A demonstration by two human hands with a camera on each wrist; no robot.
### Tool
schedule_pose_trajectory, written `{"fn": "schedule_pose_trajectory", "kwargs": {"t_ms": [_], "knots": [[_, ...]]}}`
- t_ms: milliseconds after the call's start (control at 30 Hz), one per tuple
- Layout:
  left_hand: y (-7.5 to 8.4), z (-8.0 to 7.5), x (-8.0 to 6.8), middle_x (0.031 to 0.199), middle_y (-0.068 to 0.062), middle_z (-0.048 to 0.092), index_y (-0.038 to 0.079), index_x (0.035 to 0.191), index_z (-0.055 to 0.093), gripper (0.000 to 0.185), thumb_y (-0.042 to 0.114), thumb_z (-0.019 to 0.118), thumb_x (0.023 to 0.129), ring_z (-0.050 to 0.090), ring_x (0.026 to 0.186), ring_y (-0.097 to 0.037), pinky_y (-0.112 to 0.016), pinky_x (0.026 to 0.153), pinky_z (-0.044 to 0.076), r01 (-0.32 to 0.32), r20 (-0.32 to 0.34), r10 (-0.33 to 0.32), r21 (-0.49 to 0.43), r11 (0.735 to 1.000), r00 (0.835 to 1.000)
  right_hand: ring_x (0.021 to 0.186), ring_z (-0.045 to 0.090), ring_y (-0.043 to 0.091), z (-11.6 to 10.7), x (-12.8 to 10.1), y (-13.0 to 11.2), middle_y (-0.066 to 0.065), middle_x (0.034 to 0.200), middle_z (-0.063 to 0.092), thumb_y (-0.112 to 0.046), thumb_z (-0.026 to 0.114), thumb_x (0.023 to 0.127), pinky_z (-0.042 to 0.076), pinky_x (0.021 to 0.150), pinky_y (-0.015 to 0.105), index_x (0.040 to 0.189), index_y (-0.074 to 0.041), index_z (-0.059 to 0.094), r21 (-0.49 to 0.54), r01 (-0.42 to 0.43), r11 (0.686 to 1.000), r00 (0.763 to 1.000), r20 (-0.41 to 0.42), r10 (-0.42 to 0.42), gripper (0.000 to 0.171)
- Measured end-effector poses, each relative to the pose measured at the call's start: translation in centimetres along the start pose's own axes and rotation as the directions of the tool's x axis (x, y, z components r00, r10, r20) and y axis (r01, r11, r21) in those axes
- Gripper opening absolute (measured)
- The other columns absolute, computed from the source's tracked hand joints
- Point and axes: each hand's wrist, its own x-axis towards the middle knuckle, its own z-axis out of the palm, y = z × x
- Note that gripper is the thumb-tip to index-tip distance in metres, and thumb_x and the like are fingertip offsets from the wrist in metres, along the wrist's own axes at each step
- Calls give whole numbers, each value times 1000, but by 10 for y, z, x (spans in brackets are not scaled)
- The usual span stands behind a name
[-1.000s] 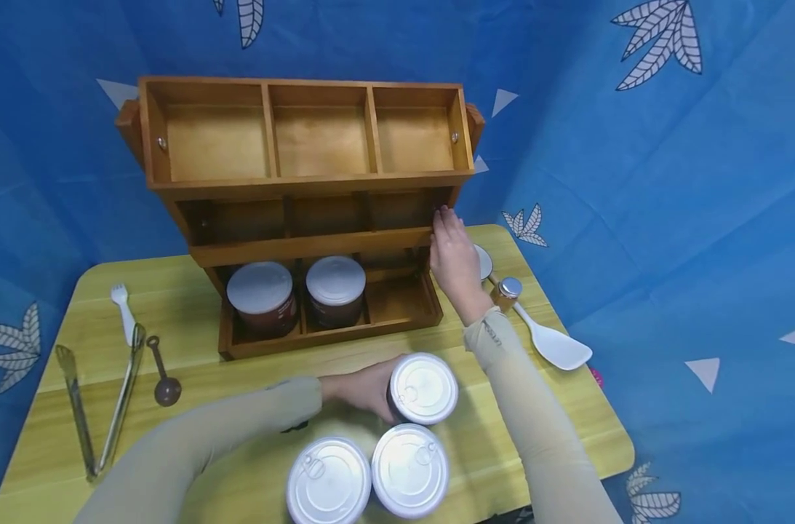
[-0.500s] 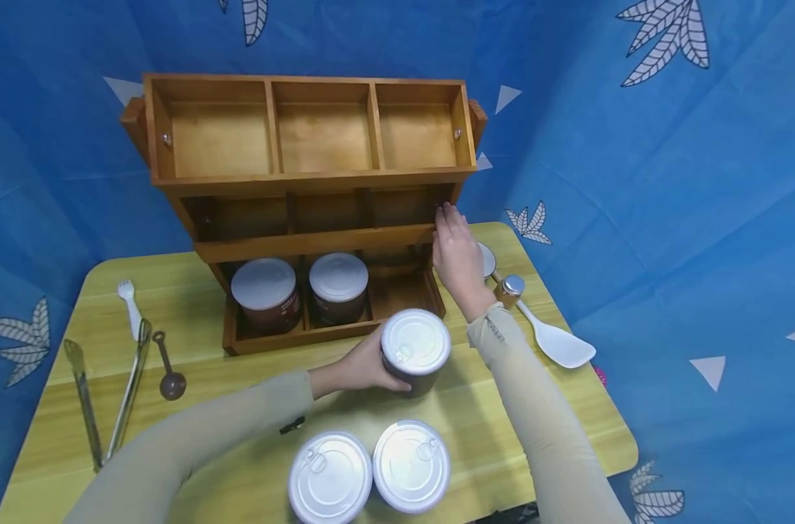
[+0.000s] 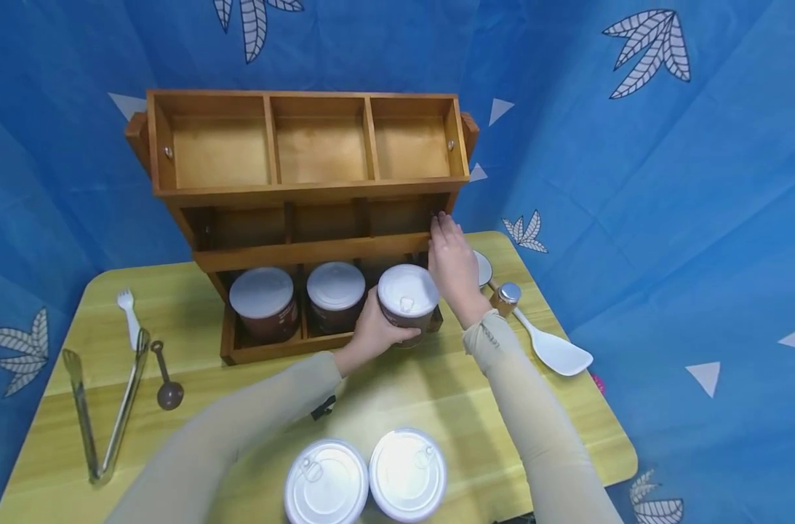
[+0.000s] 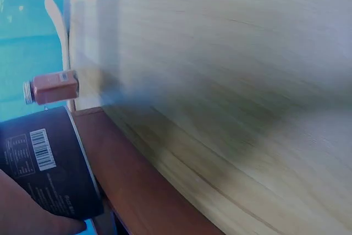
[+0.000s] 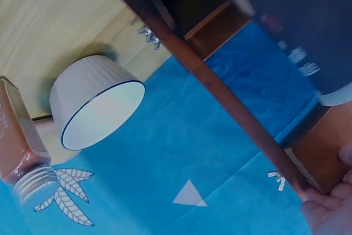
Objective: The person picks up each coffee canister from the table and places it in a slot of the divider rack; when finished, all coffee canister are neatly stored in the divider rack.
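My left hand (image 3: 371, 335) held the dark can (image 3: 406, 302) in a curled grip, at the right bottom slot of the wooden rack (image 3: 305, 191), my right hand (image 3: 452, 269) flat, fingers straight, against the rack's right side, two cans (image 3: 364, 480) on the tabletop (image 3: 384, 393).

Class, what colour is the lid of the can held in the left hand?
Silvery white, on the can in the left hand; head view shows it best.
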Motion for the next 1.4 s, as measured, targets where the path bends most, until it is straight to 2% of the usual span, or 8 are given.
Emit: {"fn": "schedule_pose_trajectory", "kwargs": {"t_ms": [267,400,500,667,833,967,1233,1400], "knots": [[7,10,28,146,-23,42,-2,149,25,112,24,92,63,47,133,-37,-45,113,43,106,-98,-107,-21,994,989,138,47,35,2,0,1,23,146,50,-9,50,100,37,118,43,139,7,50,4,9,1000,1000,-26,-9,42],[9,13,39,147,-24,42,-3,149,23,113,27,91,65,46,134,-37,-43,114,42,210,-134,-210,-16,978,969,137,47,36,3,-1,0,24,145,51,-8,51,100,38,117,44,138,7,50,14,18,1000,999,-38,-17,42],[10,15,46,146,-24,43,-4,148,24,110,27,90,65,46,134,-37,-43,114,41,260,-167,-261,-30,965,951,137,48,36,2,0,-1,23,145,51,-9,50,100,39,117,44,138,7,50,10,26,1000,999,-47,-25,41],[4,20,54,144,-24,45,-4,146,26,107,25,90,65,47,133,-37,-42,115,41,250,-206,-250,-28,968,946,138,47,34,3,0,-2,22,146,50,-11,50,101,37,118,42,139,6,50,3,7,1000,1000,-26,-7,42],[-6,27,55,146,-22,45,-3,148,25,108,24,91,66,47,134,-35,-40,115,41,260,-199,-253,12,966,947,138,47,34,3,-1,-1,22,146,50,-10,50,100,37,118,42,139,6,50,12,-5,1000,1000,-20,6,42],[-10,28,54,148,-23,43,-2,150,23,111,25,91,66,46,136,-35,-42,115,41,281,-171,-270,39,959,947,139,47,33,4,-1,-1,21,147,50,-11,50,100,37,119,42,139,5,50,8,-17,1000,1000,-13,18,42],[-15,31,51,147,-25,45,-2,149,23,109,26,90,68,47,135,-38,-45,114,42,289,-199,-277,34,957,940,138,47,34,3,-1,-2,22,147,50,-10,50,101,37,118,42,140,5,50,29,-12,1000,1000,-11,12,42],[-14,31,45,149,-22,45,1,151,23,106,25,88,70,46,136,-38,-48,114,41,300,-182,-290,31,953,940,139,47,33,4,-1,0,21,147,50,-10,49,101,37,118,42,140,5,50,16,-21,1000,1000,-20,21,41]]}}
